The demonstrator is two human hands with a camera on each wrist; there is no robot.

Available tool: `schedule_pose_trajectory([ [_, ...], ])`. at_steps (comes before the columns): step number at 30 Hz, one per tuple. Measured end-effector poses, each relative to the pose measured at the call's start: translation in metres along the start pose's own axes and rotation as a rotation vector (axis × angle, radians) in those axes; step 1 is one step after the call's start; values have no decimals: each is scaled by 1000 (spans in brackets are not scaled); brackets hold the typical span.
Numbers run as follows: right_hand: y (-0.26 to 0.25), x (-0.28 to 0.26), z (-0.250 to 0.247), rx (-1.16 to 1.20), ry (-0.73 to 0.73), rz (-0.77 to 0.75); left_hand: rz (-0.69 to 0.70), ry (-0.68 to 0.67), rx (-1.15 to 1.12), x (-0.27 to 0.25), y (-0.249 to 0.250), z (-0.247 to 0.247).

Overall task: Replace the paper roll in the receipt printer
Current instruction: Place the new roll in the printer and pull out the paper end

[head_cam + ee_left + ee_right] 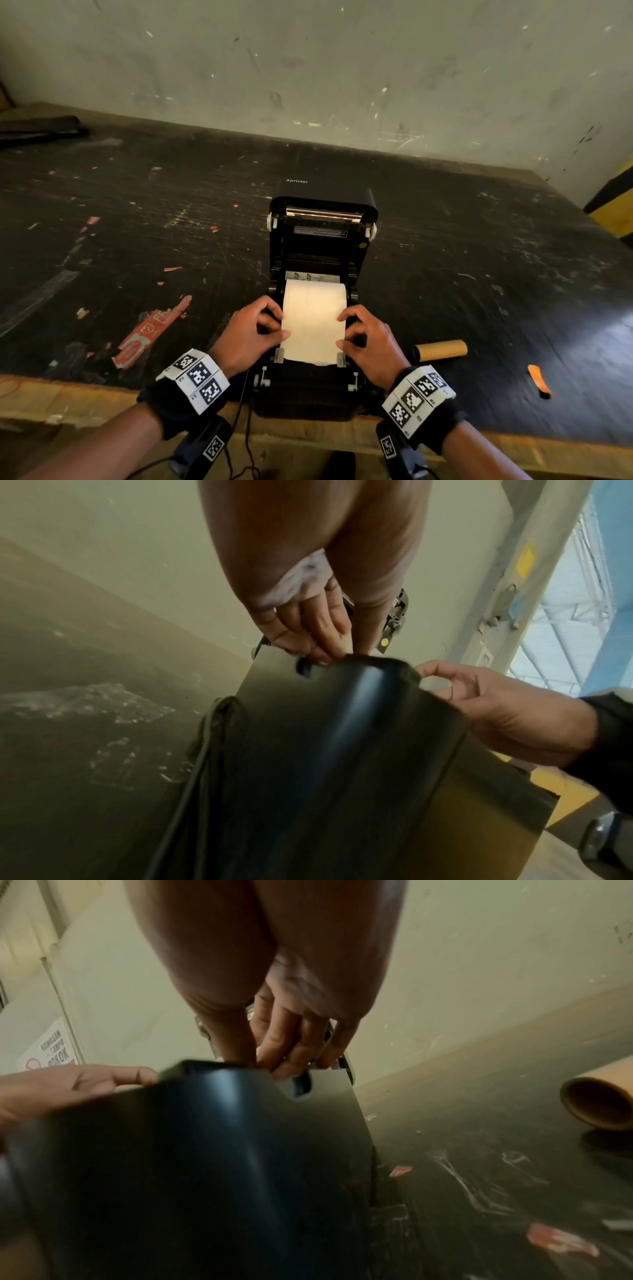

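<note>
A black plastic receipt printer (318, 308) sits at the near edge of the dark, scuffed tabletop (479, 274), its lid raised and tilted back toward the far edge. A white paper roll (313, 298) lies in the open bay, its long axis running left to right, with the loose paper strip (313, 335) drawn toward the near edge. The left hand (250, 332) pinches the strip's left margin; the right hand (368, 337) pinches its right margin. A bare brown cardboard core (440, 350) lies to the printer's right, its axis also left to right.
</note>
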State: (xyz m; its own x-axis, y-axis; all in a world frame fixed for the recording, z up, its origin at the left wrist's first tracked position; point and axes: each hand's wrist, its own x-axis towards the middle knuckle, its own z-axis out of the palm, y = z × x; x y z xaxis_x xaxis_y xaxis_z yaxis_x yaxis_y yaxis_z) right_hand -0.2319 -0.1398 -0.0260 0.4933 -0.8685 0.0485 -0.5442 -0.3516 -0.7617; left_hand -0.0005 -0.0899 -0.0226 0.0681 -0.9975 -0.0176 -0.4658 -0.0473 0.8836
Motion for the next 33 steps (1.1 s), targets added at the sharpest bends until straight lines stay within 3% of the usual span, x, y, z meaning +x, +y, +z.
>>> schedule_pose_trajectory([
  [8, 1, -3, 2, -8, 38, -2, 73, -61, 149, -1, -4, 3],
  [14, -1, -5, 3, -33, -1, -13, 80, 57, 96, -2, -5, 6],
  [18, -7, 1, -6, 49, 40, 51, 82, -15, 153, 0, -8, 4],
  [23, -10, 3, -7, 47, -24, 96, 121, -100, 222, 1, -4, 1],
  [33, 4, 5, 8, -175, 88, 52, 90, -8, 129, 3, -4, 2],
])
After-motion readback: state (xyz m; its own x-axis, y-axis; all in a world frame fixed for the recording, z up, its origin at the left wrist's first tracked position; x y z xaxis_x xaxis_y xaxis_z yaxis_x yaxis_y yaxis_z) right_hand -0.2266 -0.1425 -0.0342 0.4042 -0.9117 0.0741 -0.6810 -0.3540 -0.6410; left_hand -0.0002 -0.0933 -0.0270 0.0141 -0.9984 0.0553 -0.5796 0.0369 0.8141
